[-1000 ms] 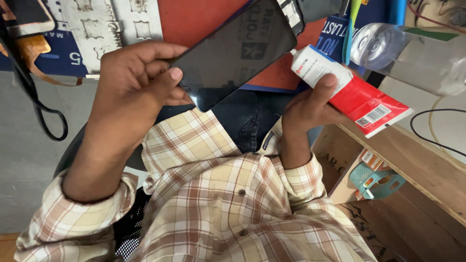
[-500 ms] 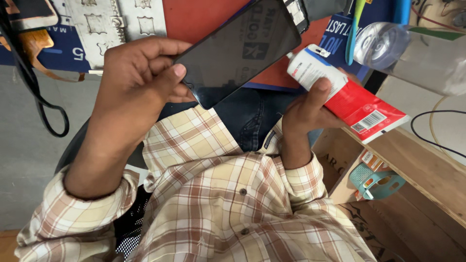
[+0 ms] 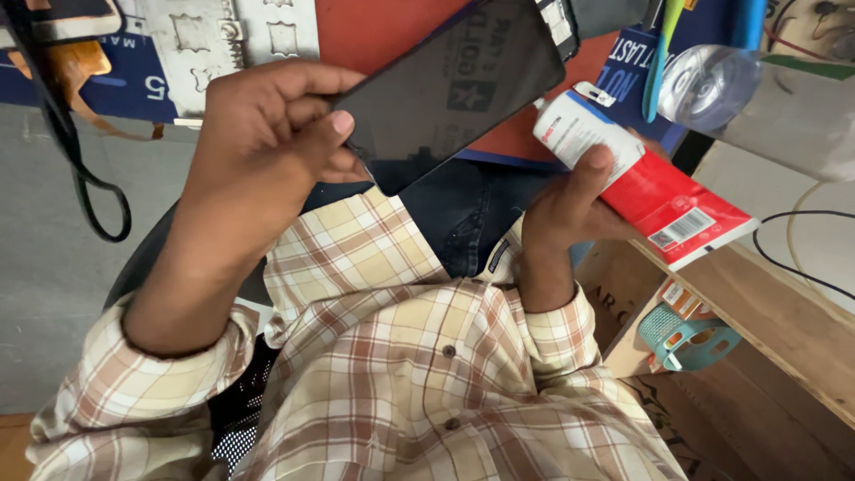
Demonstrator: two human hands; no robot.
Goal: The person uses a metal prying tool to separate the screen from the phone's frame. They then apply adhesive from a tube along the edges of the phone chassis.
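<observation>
A plain grey floor [image 3: 53,294] lay at the left. At the right stood a light wooden shelf board [image 3: 766,312] above brown cardboard boxes [image 3: 614,307], softly and evenly lit.

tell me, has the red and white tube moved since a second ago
Cannot tell for sure. The tube in the right hand sits slightly lower against the clear bottle, but the head camera shifted too.

Open gap between dark panel [image 3: 454,89] and tube [image 3: 641,183]; wooden shelf [image 3: 766,312] and clear bottle [image 3: 757,98] block right.
</observation>
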